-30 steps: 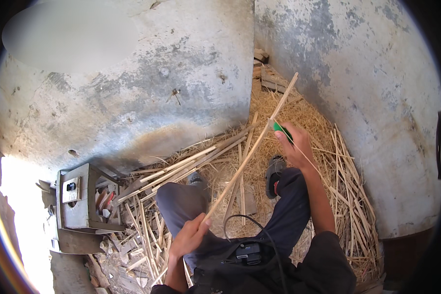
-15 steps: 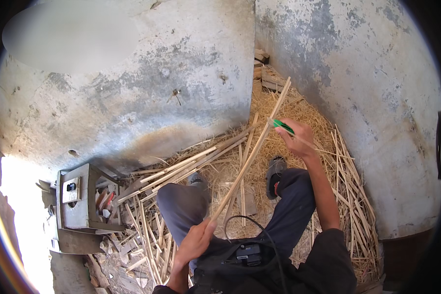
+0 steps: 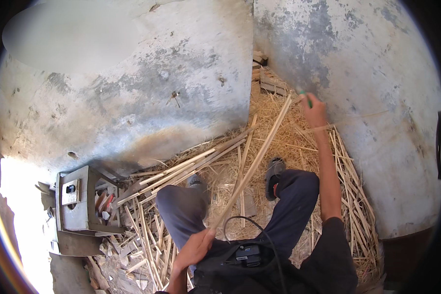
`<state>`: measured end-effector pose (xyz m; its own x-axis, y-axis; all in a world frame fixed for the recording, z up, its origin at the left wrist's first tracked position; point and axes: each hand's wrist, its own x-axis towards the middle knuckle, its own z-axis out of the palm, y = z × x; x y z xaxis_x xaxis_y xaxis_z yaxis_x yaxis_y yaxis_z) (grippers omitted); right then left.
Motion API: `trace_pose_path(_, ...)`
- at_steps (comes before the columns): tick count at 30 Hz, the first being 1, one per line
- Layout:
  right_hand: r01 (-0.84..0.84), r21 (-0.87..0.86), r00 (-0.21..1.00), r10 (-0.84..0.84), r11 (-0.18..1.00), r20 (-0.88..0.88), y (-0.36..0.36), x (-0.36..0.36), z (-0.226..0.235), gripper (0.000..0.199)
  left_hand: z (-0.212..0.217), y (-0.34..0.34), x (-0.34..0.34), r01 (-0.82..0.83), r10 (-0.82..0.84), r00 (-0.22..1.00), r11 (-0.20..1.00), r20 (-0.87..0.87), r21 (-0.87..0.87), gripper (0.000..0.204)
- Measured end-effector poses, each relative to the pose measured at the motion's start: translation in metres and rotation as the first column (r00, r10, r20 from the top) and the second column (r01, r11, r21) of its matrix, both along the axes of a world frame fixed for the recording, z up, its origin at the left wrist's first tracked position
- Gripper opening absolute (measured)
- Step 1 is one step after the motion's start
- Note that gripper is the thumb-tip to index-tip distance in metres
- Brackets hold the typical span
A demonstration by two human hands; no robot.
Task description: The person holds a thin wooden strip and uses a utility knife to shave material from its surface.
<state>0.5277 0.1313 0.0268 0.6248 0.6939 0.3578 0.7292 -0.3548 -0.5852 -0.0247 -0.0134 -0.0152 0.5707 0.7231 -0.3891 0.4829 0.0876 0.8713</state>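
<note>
Long cane strip (image 3: 252, 164) runs 7-to-1 o'clock over the lap. Left hand (image 3: 197, 247) fingers pinch its near end; right hand (image 3: 312, 109), at far tip, fingers wrapped round a green tool (image 3: 304, 95).

**What the view does not show**

The green tool (image 3: 305, 98) is mostly buried in the right hand (image 3: 314, 110); its shape cannot be told. The long stick (image 3: 252, 164) ends inside the left hand (image 3: 197, 246), so its lower tip is hidden. Below that hand, the forearm runs off the picture's lower edge.
</note>
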Motion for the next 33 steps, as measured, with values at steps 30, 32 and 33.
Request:
trace_pose_path(30,-0.567,0.492,0.308,0.724,0.661,-0.617,-0.078,-0.215,0.009,0.032,0.026,0.029,0.021,-0.143,0.25,0.9,0.943,0.357,-0.3,0.05)
trace_pose_path(32,-0.505,0.536,0.248,0.709,0.676,-0.661,-0.081,-0.225,0.006,0.031,0.03,0.029,0.027,-0.144,0.233,0.914,0.952,0.332,-0.271,0.052)
trace_pose_path(33,-0.468,0.54,0.244,0.689,0.7,-0.682,-0.082,-0.228,0.004,0.031,0.032,0.028,0.029,-0.136,0.219,0.922,0.956,0.319,-0.261,0.052)
